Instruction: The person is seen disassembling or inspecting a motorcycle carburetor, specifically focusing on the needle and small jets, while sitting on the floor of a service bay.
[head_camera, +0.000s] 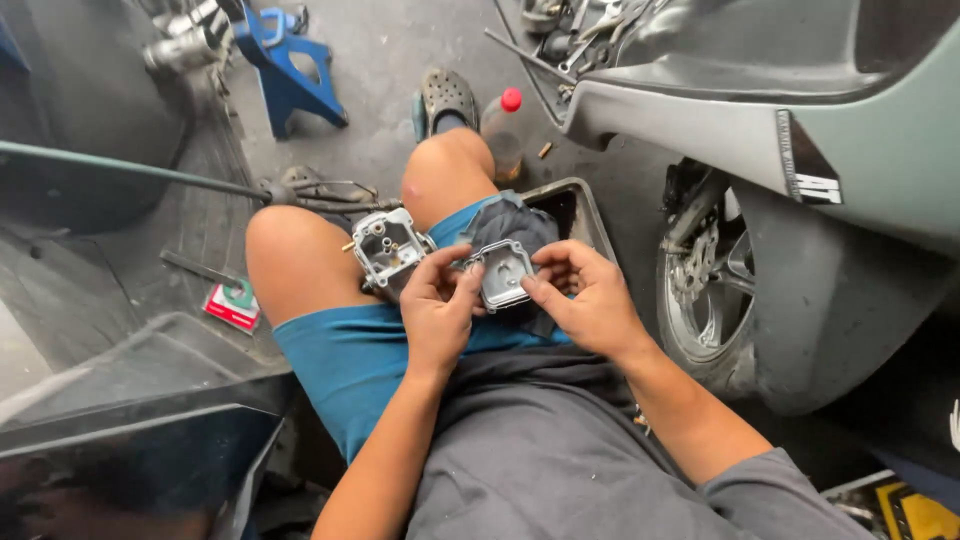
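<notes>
Workshop floor around a scooter

A blue stand (290, 70) is seen far back on the concrete floor (390, 60), a red-capped bottle (503, 130) beside a dark tray (570, 205), and a scooter wheel (705, 290) at the right.

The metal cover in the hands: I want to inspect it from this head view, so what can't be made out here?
- Metal cover: its side edges, hidden under the fingers of the left hand and right hand.
- Its underside: faces away, against the dark rag.
- Carburetor body: inner passages too small to read.
- Scooter: cut off by the frame's top and right edges.
</notes>
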